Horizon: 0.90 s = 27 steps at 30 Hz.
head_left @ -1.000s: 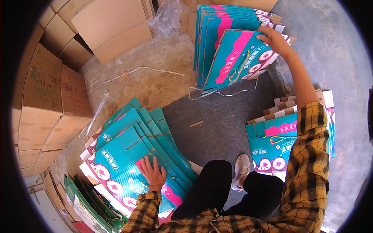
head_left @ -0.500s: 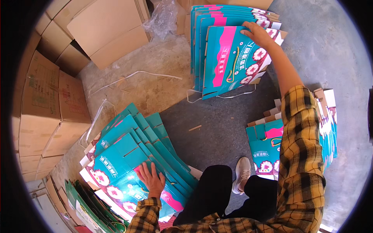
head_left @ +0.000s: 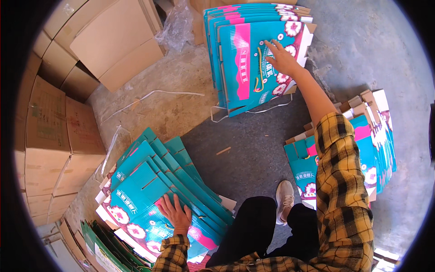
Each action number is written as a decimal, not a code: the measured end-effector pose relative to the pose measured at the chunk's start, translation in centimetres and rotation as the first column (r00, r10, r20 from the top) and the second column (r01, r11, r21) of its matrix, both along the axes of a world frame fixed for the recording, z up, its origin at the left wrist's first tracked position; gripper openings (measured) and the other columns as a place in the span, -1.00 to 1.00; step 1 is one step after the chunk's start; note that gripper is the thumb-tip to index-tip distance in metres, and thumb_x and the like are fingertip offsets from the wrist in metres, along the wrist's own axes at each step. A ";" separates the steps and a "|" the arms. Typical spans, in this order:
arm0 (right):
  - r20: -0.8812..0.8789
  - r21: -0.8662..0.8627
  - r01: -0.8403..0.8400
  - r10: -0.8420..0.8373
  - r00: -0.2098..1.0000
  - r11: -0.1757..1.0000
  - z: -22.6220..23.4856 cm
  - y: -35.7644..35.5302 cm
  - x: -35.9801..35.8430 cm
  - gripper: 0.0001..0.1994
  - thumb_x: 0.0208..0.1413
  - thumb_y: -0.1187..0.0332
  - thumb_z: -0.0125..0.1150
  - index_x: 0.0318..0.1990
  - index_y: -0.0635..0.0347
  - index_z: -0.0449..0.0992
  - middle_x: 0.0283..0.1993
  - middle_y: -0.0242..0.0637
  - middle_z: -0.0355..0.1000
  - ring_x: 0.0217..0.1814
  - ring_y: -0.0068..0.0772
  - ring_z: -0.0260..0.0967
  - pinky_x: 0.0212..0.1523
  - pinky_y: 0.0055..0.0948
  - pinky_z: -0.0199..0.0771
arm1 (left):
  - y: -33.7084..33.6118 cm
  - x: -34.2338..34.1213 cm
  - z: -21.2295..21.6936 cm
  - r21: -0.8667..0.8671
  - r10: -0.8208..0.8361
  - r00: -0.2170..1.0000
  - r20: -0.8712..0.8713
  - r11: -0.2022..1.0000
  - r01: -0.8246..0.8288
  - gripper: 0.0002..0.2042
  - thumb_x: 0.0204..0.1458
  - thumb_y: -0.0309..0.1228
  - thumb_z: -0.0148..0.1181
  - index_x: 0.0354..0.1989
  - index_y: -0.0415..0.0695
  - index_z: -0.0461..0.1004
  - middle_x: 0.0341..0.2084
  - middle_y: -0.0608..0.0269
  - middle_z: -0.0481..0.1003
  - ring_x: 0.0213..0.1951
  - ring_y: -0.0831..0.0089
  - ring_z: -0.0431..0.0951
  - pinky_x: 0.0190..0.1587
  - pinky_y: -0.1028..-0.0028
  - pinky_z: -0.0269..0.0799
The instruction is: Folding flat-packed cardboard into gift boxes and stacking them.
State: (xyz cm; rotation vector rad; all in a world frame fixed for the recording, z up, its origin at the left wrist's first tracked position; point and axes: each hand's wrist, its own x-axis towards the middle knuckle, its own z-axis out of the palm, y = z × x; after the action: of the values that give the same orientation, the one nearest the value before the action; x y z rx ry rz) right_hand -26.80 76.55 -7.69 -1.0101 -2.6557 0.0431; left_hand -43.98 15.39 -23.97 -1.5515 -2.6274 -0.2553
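Observation:
My left hand (head_left: 176, 212) lies with fingers spread on the top carton of a fanned stack of flat teal cartons (head_left: 140, 188) at the lower left. At the far side, my right hand (head_left: 282, 60) rests open, fingers apart, against the front of another stack of flattened teal cartons (head_left: 235, 63). These cartons lean tilted, one behind another, with a pink band, white fruit pictures and a yellow cord handle (head_left: 260, 72) on the front one. Neither hand grips anything. My right sleeve partly hides a third stack of teal cartons (head_left: 299, 167) on the right.
Brown cardboard boxes (head_left: 47, 131) are piled along the left. A large flat brown sheet (head_left: 115, 41) leans at the back, beside crumpled clear plastic (head_left: 176, 27). White strapping (head_left: 154, 93) lies loose on the floor. Green folded cartons (head_left: 106, 254) stand at the lower left.
My right hand has slid from the upper edge of the far stack down onto its front face. My left hand stays on the lower-left stack. The view has shifted slightly.

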 end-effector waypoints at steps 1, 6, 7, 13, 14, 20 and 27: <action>-0.016 -0.020 -0.026 0.026 1.000 0.999 0.1 -0.2 0.3 -0.40 0.15 0.23 0.13 0.33 0.02 0.10 0.35 0.19 0.00 0.19 0.23 0.26 0.11 -0.08 0.39 | 0.1 0.0 0.0 0.004 -0.011 1.000 0.001 1.000 0.011 -0.45 0.07 -0.22 -0.09 0.25 -0.19 0.15 0.31 -0.15 -0.03 0.35 -0.16 -0.11 0.32 -0.18 -0.33; -0.035 -0.123 -0.042 0.038 0.999 0.991 1.4 -0.8 2.4 -0.44 0.18 0.12 0.06 0.31 0.02 0.17 0.33 0.17 0.07 0.32 0.17 0.12 0.25 -0.07 0.22 | 0.3 0.2 0.2 0.002 0.024 0.999 -0.024 1.000 -0.024 -0.44 0.01 -0.24 -0.03 0.22 -0.17 0.18 0.29 -0.15 0.02 0.33 -0.17 -0.07 0.31 -0.20 -0.28; -0.064 -0.171 -0.032 0.022 0.998 0.985 2.0 -1.0 2.8 -0.44 0.18 0.08 0.04 0.30 0.03 0.19 0.33 0.14 0.08 0.36 0.13 0.07 0.28 -0.10 0.17 | 0.1 0.2 0.2 0.006 0.021 0.999 -0.025 1.000 -0.021 -0.44 0.01 -0.24 -0.03 0.22 -0.17 0.18 0.29 -0.15 0.02 0.33 -0.17 -0.07 0.31 -0.20 -0.28; -0.049 -0.192 -0.013 0.004 0.999 0.981 2.2 -5.2 6.8 -0.48 0.19 0.08 0.04 0.24 0.12 0.27 0.25 0.05 0.21 0.29 0.03 0.18 0.24 -0.19 0.21 | -0.4 0.4 0.3 0.007 0.014 0.999 -0.029 1.000 -0.013 -0.44 0.01 -0.25 -0.02 0.22 -0.17 0.19 0.29 -0.14 0.02 0.34 -0.15 -0.07 0.31 -0.18 -0.27; -0.045 -0.261 -0.057 0.047 0.998 0.964 1.6 -7.5 7.1 -0.50 0.21 0.11 0.05 0.23 0.16 0.28 0.22 -0.01 0.25 0.26 -0.03 0.22 0.24 -0.24 0.21 | -1.2 0.1 0.3 0.005 0.023 0.999 -0.039 1.000 -0.023 -0.44 0.01 -0.25 -0.02 0.23 -0.16 0.19 0.30 -0.13 0.02 0.34 -0.14 -0.07 0.31 -0.18 -0.27; 0.255 -0.763 0.069 0.200 0.946 0.643 -5.2 -27.9 21.9 -0.46 0.18 0.02 0.06 0.21 0.17 0.32 0.21 -0.04 0.31 0.21 -0.06 0.29 0.23 -0.27 0.24 | -0.4 -0.2 -0.4 0.045 -0.020 0.997 -0.069 0.999 0.023 -0.46 0.09 -0.22 -0.07 0.26 -0.14 0.17 0.32 -0.11 0.02 0.35 -0.09 -0.06 0.31 -0.13 -0.24; -0.024 -0.997 0.045 -0.839 0.544 0.058 -8.8 -58.1 41.5 -0.70 0.20 0.32 0.04 -0.02 0.34 0.47 -0.06 -0.30 0.48 0.00 -0.50 0.35 0.09 -0.45 0.30 | -1.0 -0.6 -2.1 0.098 -0.118 0.980 -0.158 0.986 0.134 -0.48 0.21 -0.15 -0.17 0.31 -0.07 0.13 0.33 -0.09 0.00 0.33 -0.06 -0.01 0.29 -0.10 -0.19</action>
State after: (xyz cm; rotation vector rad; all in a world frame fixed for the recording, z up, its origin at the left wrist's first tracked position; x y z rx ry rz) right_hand 14.65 18.42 -16.51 -1.7515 -1.1687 1.7487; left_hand -44.58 14.38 -26.10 -1.6344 -2.3644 -0.2711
